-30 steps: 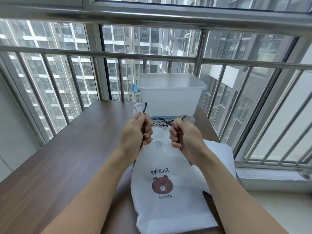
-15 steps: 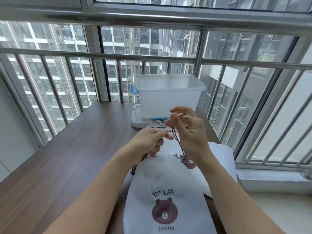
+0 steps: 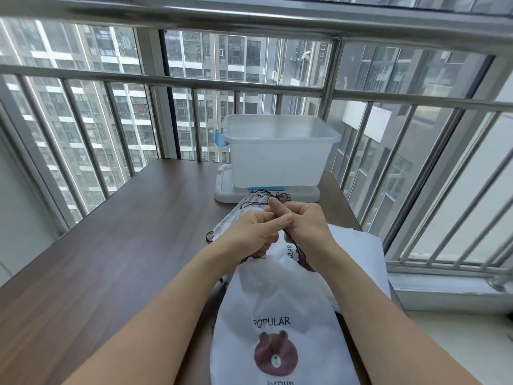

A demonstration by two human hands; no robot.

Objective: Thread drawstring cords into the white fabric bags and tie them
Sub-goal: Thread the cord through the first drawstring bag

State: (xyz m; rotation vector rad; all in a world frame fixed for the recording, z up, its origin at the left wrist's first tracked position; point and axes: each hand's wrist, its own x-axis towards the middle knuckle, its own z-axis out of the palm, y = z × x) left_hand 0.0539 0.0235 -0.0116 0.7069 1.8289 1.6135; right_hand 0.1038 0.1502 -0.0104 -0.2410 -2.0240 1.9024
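Drawstring cord (image 3: 301,252), thin and dark, is seen running from between the two hands down to the gathered top of the white fabric bag (image 3: 280,309), which lies on the brown surface (image 3: 111,259) between the forearms. The bag's lower edge is cut off by the frame, so that only part of the word under the printed bear can be read. The left hand (image 3: 249,234) and the right hand (image 3: 304,226) are pressed together above the bag's mouth, fingers curled; the cord is pinched in both grips, though the exact course of it through the fingers is hidden. Whether a knot has been formed cannot be told.

Beyond the hands, a patterned bag (image 3: 236,220) and a tangle of loose cords (image 3: 273,196) are partly covered by the knuckles. A second printed bag is mostly hidden under the right wrist. White sheets (image 3: 361,251) are seen at the right, partly under the right forearm. A translucent bin (image 3: 277,151) is set on its lid (image 3: 224,190) at the far edge, near the window bars (image 3: 358,151).
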